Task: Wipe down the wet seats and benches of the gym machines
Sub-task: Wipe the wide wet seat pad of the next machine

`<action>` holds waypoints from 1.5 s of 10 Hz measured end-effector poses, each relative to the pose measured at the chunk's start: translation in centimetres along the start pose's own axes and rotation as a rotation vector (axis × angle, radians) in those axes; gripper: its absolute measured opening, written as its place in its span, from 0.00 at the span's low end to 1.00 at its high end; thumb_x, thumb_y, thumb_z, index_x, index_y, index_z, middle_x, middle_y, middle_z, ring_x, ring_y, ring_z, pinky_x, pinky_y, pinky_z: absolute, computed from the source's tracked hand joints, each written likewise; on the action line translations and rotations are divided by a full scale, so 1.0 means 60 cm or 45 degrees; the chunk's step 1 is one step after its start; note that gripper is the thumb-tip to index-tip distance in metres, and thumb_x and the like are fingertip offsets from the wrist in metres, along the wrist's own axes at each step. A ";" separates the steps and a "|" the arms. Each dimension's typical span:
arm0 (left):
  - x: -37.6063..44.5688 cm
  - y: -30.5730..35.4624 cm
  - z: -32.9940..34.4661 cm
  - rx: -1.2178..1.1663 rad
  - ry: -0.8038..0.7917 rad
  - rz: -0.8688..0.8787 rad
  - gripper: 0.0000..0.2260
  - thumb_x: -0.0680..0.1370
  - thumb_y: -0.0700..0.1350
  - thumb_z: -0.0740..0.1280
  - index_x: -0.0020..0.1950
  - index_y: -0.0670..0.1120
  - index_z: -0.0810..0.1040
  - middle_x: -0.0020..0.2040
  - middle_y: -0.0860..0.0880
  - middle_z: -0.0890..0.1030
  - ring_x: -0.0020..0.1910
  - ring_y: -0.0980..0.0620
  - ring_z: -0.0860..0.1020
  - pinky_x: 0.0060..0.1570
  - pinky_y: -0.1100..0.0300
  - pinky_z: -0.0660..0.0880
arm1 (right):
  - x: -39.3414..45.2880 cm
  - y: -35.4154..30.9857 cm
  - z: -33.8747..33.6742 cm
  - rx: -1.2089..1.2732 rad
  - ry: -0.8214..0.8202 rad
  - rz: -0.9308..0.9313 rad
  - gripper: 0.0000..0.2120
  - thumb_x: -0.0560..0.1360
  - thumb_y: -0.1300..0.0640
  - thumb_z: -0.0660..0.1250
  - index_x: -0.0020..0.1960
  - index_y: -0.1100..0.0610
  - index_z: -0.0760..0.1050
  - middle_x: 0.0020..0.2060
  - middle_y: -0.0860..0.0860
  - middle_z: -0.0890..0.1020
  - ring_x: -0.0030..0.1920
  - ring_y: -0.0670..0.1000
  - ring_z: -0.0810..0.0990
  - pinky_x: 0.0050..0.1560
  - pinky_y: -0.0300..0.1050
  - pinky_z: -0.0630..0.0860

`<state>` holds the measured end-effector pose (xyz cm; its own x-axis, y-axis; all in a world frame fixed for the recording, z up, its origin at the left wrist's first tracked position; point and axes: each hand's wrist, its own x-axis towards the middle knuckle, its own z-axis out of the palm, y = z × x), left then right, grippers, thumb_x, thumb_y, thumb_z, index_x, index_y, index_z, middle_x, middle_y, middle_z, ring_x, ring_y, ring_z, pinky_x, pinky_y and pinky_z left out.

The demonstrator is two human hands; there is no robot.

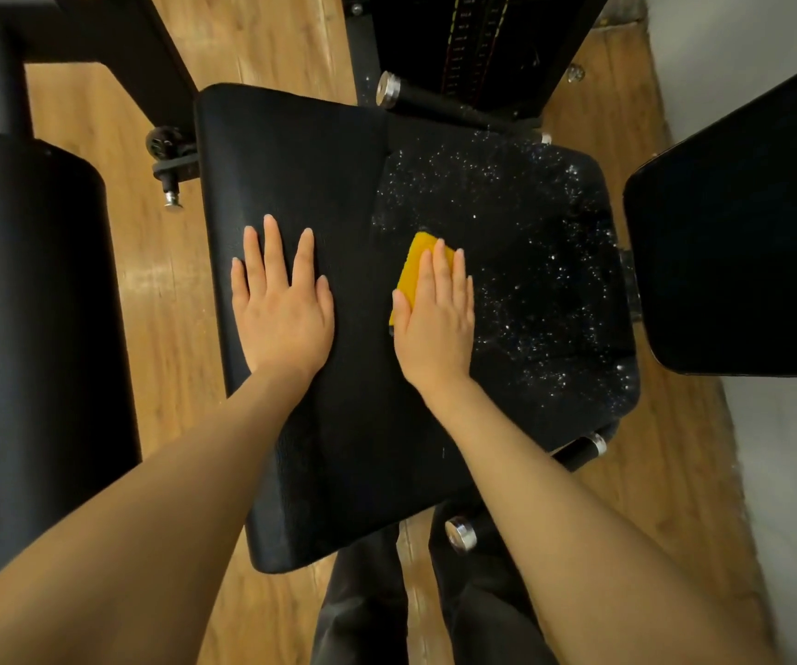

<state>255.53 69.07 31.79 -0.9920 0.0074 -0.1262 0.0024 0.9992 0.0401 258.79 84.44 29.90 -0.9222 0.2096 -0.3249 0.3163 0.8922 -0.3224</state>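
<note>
The seat (339, 290) looked about half wiped: its left part was dry under the flat, open left hand (284, 304), while the right hand (435, 324) pressed a yellow sponge (418, 261) with straight fingers at the edge of the remaining droplets (531, 261).

Black seat (339, 290) under my hands, its right part speckled with white droplets, yellow sponge (413, 268) under my right hand (435, 324), tan wood-grain floor (171, 290), black pads (27, 328) at either side, grey wall (732, 50), chrome caps (460, 534)
</note>
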 end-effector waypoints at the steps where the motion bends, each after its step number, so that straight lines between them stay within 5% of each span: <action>1: 0.000 0.000 0.000 0.002 -0.006 0.001 0.23 0.83 0.53 0.49 0.79 0.52 0.54 0.80 0.44 0.50 0.78 0.43 0.46 0.76 0.46 0.48 | -0.090 0.005 0.022 0.052 -0.003 0.027 0.31 0.81 0.43 0.45 0.79 0.57 0.45 0.78 0.51 0.47 0.78 0.53 0.41 0.76 0.51 0.45; 3: 0.001 -0.001 -0.002 -0.006 -0.015 0.003 0.23 0.83 0.53 0.49 0.79 0.52 0.54 0.80 0.44 0.49 0.78 0.44 0.45 0.76 0.46 0.47 | -0.237 0.026 0.052 0.055 -0.094 0.052 0.31 0.80 0.41 0.45 0.78 0.56 0.50 0.78 0.50 0.52 0.78 0.53 0.49 0.72 0.51 0.57; 4: 0.000 -0.001 -0.001 -0.011 -0.008 0.006 0.23 0.83 0.53 0.50 0.78 0.51 0.55 0.80 0.44 0.49 0.78 0.43 0.46 0.76 0.47 0.46 | -0.181 0.035 0.039 0.060 -0.096 -0.004 0.31 0.80 0.42 0.44 0.78 0.55 0.44 0.78 0.50 0.45 0.77 0.51 0.42 0.74 0.50 0.47; 6: 0.000 0.000 0.000 -0.007 -0.011 0.008 0.23 0.83 0.53 0.50 0.78 0.52 0.55 0.80 0.44 0.49 0.78 0.43 0.46 0.76 0.47 0.46 | -0.004 0.058 0.000 0.053 0.012 0.108 0.30 0.82 0.45 0.47 0.78 0.59 0.44 0.78 0.54 0.46 0.78 0.54 0.41 0.77 0.54 0.46; 9: 0.000 -0.001 -0.003 -0.023 -0.014 0.009 0.23 0.83 0.53 0.49 0.79 0.52 0.54 0.80 0.44 0.49 0.78 0.43 0.45 0.76 0.46 0.46 | -0.261 0.041 0.064 0.107 -0.006 0.195 0.31 0.80 0.41 0.45 0.78 0.55 0.47 0.78 0.51 0.51 0.78 0.53 0.47 0.74 0.52 0.57; 13: 0.000 -0.001 -0.002 -0.022 -0.010 0.018 0.23 0.83 0.54 0.48 0.79 0.52 0.54 0.80 0.45 0.48 0.78 0.44 0.45 0.76 0.47 0.45 | -0.054 0.134 0.004 -0.085 0.005 0.064 0.31 0.80 0.44 0.41 0.78 0.59 0.46 0.78 0.54 0.48 0.78 0.54 0.43 0.77 0.54 0.47; 15: 0.000 -0.001 -0.003 -0.024 -0.013 0.021 0.23 0.83 0.54 0.48 0.79 0.51 0.54 0.80 0.45 0.49 0.78 0.44 0.45 0.76 0.47 0.45 | -0.175 0.091 0.043 0.068 0.048 0.237 0.31 0.80 0.42 0.41 0.78 0.57 0.45 0.78 0.51 0.48 0.78 0.52 0.42 0.76 0.53 0.50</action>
<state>255.48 68.98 31.94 -0.9904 0.0243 -0.1357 0.0161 0.9980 0.0607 270.77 86.10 29.27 -0.8541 0.3846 -0.3500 0.4925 0.8145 -0.3068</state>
